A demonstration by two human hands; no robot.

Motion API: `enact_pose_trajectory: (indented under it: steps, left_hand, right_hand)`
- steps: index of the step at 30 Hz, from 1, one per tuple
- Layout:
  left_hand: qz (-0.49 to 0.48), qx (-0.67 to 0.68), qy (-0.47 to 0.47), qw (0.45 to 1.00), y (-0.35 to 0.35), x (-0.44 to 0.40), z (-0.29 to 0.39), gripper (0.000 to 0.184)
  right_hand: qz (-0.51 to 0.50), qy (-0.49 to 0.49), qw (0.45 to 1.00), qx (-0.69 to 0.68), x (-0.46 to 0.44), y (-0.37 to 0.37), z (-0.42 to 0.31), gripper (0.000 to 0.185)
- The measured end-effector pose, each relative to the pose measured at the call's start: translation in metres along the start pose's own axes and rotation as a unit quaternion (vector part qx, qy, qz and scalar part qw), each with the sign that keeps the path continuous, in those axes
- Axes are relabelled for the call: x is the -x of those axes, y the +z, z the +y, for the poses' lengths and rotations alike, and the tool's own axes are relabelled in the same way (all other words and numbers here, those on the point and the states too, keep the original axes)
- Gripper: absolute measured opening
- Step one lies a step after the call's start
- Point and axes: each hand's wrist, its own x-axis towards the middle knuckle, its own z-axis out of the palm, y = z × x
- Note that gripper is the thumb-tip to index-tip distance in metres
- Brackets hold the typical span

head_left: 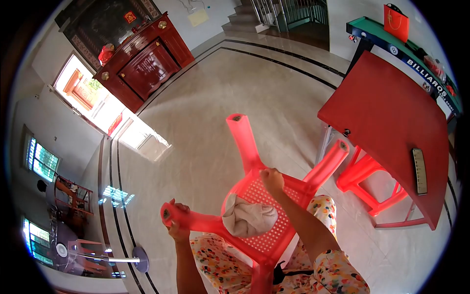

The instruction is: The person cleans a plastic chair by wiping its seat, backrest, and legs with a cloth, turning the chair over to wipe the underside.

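A red plastic stool rests upside down across the lap, legs pointing up and outward. My left hand is wrapped around one leg near its end. On the far edge of the stool, between two legs, my right hand is closed on the rim; its fingertips are partly hidden. A crumpled beige cloth lies on the perforated underside of the seat, and neither hand touches it.
To the right stands a red table with a phone on it and another red stool beneath. Behind it is a billiards table. A fan stands at lower left. A dark red cabinet stands at the back, near an open doorway.
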Motion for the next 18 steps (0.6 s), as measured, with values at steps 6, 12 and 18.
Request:
enact_pose_trajectory:
  steps: [6, 12, 18]
  left_hand:
    - [-0.008, 0.0, -0.008, 1.0, -0.002, 0.001, -0.002, 0.07]
    - [-0.005, 0.004, -0.007, 1.0, 0.0, 0.0, -0.001, 0.069]
    - [-0.005, 0.004, -0.005, 1.0, -0.001, 0.001, -0.002, 0.07]
  right_hand:
    - [0.13, -0.074, 0.97, -0.193, -0.061, 0.065, 0.044, 0.032]
    - [0.089, -0.071, 0.957, -0.268, -0.061, 0.05, 0.016, 0.022]
    - [0.085, -0.059, 0.968, -0.229, -0.063, 0.047, 0.016, 0.019]
